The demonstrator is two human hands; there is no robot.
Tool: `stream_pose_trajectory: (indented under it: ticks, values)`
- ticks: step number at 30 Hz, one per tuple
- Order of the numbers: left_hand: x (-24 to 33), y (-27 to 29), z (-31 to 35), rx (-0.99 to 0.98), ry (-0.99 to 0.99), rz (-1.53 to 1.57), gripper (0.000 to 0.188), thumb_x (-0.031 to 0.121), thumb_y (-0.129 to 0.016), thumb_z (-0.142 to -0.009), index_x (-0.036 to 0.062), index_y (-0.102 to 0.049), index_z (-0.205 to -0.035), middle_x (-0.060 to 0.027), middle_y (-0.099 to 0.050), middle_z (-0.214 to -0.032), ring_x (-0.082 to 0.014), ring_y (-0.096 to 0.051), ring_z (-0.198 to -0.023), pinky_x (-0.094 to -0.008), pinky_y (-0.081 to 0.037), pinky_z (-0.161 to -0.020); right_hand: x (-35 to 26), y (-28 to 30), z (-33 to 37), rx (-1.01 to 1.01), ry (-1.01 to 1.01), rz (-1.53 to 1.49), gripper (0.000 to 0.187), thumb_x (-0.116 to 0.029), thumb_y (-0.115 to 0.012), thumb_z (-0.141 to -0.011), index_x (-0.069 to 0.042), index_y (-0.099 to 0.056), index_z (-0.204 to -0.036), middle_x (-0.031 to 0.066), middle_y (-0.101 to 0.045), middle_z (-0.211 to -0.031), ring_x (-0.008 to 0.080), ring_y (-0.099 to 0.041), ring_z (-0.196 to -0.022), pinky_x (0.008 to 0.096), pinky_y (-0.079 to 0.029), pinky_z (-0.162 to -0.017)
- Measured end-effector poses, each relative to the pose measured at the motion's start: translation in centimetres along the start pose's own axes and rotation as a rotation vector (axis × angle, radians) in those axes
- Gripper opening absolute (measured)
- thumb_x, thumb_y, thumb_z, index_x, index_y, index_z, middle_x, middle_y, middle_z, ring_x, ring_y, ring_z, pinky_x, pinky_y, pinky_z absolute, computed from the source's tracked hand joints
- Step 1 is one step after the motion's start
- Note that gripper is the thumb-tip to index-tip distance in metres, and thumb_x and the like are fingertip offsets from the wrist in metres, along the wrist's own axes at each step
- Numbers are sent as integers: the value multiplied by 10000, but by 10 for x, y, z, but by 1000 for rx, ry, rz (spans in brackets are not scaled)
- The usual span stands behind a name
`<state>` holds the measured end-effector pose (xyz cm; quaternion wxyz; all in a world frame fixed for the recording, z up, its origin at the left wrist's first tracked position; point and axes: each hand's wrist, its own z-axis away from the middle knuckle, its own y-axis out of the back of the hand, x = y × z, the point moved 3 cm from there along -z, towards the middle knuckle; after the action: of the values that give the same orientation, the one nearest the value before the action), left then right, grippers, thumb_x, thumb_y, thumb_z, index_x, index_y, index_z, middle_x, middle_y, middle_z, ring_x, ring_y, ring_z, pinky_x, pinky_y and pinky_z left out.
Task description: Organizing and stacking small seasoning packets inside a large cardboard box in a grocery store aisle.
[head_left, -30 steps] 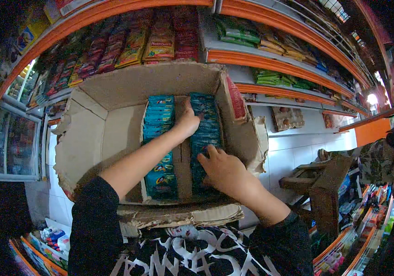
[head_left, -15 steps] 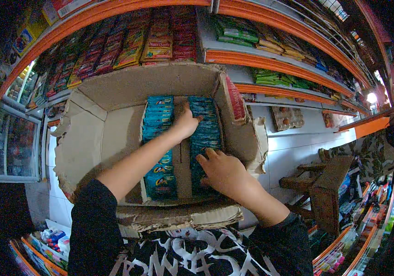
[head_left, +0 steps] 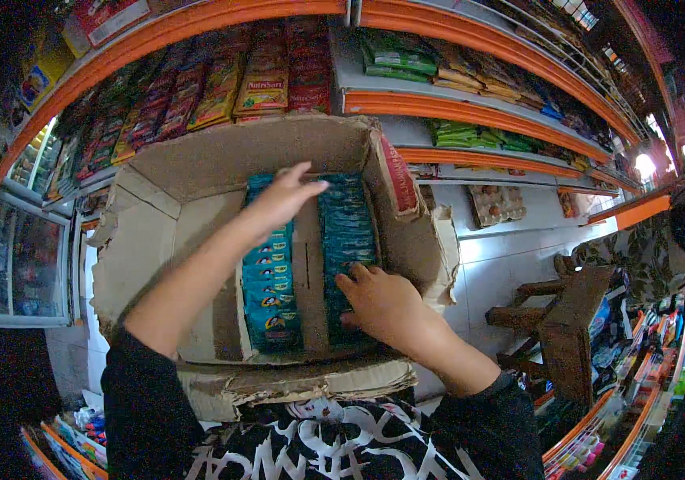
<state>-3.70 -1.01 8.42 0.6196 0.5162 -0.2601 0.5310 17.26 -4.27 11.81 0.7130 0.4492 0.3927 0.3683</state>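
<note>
A large torn-edged cardboard box (head_left: pixel 262 144) stands in front of me. Inside it, two rows of teal sachets run away from me, a left row (head_left: pixel 269 276) and a right row (head_left: pixel 348 224), with a strip of bare cardboard between them. My left hand (head_left: pixel 282 198) hovers over the far end of the left row, empty, with thumb and fingers apart. Nearer me, my right hand (head_left: pixel 382 302) lies on the near part of the right row, its fingers curled round the sachets. That hand hides the row's near right part.
A shelf of red and yellow packets (head_left: pixel 262 88) rises behind the box. Orange-edged shelves (head_left: pixel 470 108) with green packets stretch to the right. Egg trays (head_left: pixel 496 206) sit below them. A wooden stool (head_left: pixel 566 336) stands at right, a glass-door cabinet (head_left: pixel 21 264) at left.
My left hand has lifted off the far end of the right row and moved left, its fingers spreading. My right hand stays on the right row. The view has shifted slightly.
</note>
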Motion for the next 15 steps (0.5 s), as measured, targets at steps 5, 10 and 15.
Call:
stream_pose_trajectory:
  ticks: [5, 10, 15]
  values:
    - [20, 83, 73, 136, -373, -330, 431, 301, -546, -881, 20, -479, -1200, -125, -471, -1170, -259, -480, -1101, -345, -374, -955, -11, 16, -7, -124, -23, 4, 487, -351, -601, -797, -40, -498, -1158, 166, -564, -1042, 327, -608, -859, 396, -528, -662]
    - [21, 98, 178, 113, -229, -432, 429, 317, -529, -887, 33, -473, -1205, -129, -523, -1135, -259, -482, -1109, -366, -382, -946, -8, 28, 8, 343, 66, -252, 358, -350, -589, -833, -59, -578, -1041, 163, -601, -923, 350, -600, -803, 431, -498, -656]
    - [-101, 37, 232, -120, 247, -823, 739, 599, -367, -872, 18, -345, -1329, -331, -388, -1264, -431, -385, -1212, -478, -347, -994, -2, 38, 7, 462, -170, -320, 263, -303, -636, -811, -54, -605, -890, 150, -618, -740, 349, -608, -686, 432, -482, -604]
